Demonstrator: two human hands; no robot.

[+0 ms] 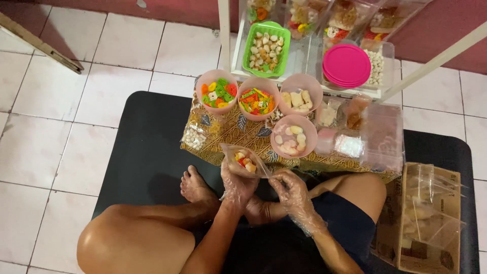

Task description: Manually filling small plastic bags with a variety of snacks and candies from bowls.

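Note:
I sit cross-legged on a black mat (pixel 147 152). Both hands wear thin clear plastic gloves. My left hand (pixel 236 185) holds a small clear plastic bag (pixel 244 160) with several coloured crackers inside. Just to its right, my right hand (pixel 292 191) touches the bag's lower corner with curled fingers. Ahead of the hands, a low table covered in batik cloth (pixel 243 134) carries pink bowls: one with green and orange pieces (pixel 217 92), one with mixed coloured strips (pixel 257 99), and two with pale pieces (pixel 301 95) (pixel 293 136).
A green basket of pale snacks (pixel 266 49) and a container with a pink lid (pixel 347 66) sit on a white rack behind the table. Clear packets (pixel 380 137) lie at the table's right. A cardboard box of empty plastic bags (pixel 428 218) stands at my right. White floor tiles surround the mat.

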